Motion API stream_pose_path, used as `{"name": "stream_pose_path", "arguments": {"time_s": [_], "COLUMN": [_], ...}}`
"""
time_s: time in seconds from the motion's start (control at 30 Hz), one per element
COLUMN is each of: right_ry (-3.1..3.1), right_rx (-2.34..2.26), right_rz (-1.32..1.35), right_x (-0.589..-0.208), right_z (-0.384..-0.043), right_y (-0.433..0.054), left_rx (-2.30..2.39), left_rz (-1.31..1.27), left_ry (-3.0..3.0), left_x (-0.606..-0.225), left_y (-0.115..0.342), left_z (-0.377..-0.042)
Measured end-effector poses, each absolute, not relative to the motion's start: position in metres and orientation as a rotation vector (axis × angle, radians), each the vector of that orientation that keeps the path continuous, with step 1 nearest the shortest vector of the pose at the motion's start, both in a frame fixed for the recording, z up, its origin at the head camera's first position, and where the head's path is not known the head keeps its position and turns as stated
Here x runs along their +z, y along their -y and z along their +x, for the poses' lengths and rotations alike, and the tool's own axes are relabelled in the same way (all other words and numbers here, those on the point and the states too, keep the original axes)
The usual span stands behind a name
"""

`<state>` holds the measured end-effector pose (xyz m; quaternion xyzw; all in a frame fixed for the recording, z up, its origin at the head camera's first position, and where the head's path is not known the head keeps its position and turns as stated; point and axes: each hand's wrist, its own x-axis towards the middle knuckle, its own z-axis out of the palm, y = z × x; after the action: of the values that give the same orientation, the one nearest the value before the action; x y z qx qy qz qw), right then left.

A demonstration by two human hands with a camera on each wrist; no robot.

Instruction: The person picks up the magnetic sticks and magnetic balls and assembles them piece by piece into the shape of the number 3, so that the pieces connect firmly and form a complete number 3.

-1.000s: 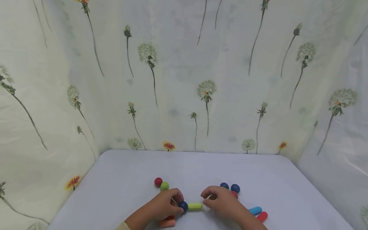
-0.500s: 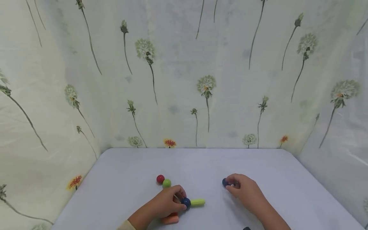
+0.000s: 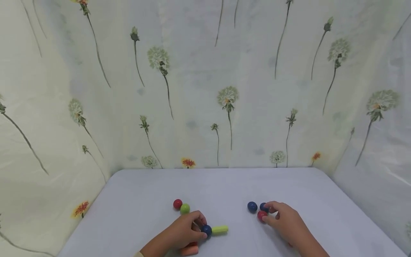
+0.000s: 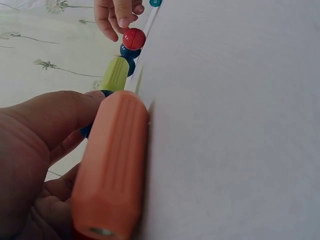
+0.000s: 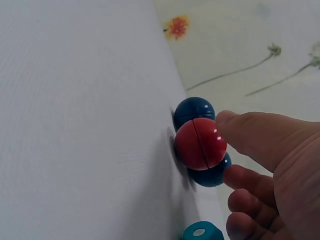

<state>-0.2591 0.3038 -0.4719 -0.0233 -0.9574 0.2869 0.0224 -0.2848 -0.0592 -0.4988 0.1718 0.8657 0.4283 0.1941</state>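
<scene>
My left hand pinches a blue ball between thumb and fingers. A yellow-green toy rod extends right from that ball. Close under the same hand lies an orange rod, large in the left wrist view, with a metal dot at its end. My right hand is at a small cluster on the right: a red ball and two blue balls, one at its left and one behind. Its thumb tip is right at the red ball, its index fingertip at the rear blue ball; the other fingers are loosely bent.
Another red ball and a green ball sit beyond my left hand. A teal rod shows near my right fingers. The white table ends at a flower-printed curtain.
My right hand has moved from beside the yellow-green rod to the ball cluster, then from the left blue ball across to the red and rear blue balls. My left hand keeps its pinch.
</scene>
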Motion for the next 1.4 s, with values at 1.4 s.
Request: {"name": "stream_pose_path", "arguments": {"time_s": [1.4], "right_ry": [3.068], "right_rx": [1.048], "right_rz": [0.027], "right_x": [-0.481], "right_z": [-0.257], "right_y": [-0.279], "left_rx": [1.188], "left_rz": [0.473], "left_ry": [-2.438], "left_x": [-0.496], "left_y": [0.06], "left_z": [-0.281]}}
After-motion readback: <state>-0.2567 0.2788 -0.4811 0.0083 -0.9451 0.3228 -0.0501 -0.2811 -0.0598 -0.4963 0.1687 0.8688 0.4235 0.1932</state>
